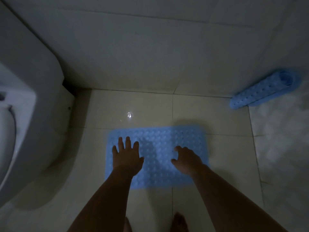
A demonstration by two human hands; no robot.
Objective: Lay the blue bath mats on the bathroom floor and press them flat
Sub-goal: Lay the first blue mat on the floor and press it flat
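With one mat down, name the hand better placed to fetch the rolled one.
Right. The rolled mat leans at the wall on the right, nearer the right hand; the left hand lies spread on the flat mat.

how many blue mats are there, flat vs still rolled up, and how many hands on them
Flat blue mat on the floor: 1
Rolled blue mat by the wall: 1
Hands over the flat mat: 2, left hand and right hand
Total: 2 mats, 2 hands

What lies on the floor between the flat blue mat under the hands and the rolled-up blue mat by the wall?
Only bare floor tiles with their grout lines separate the flat mat from the rolled mat, as the head view shows.
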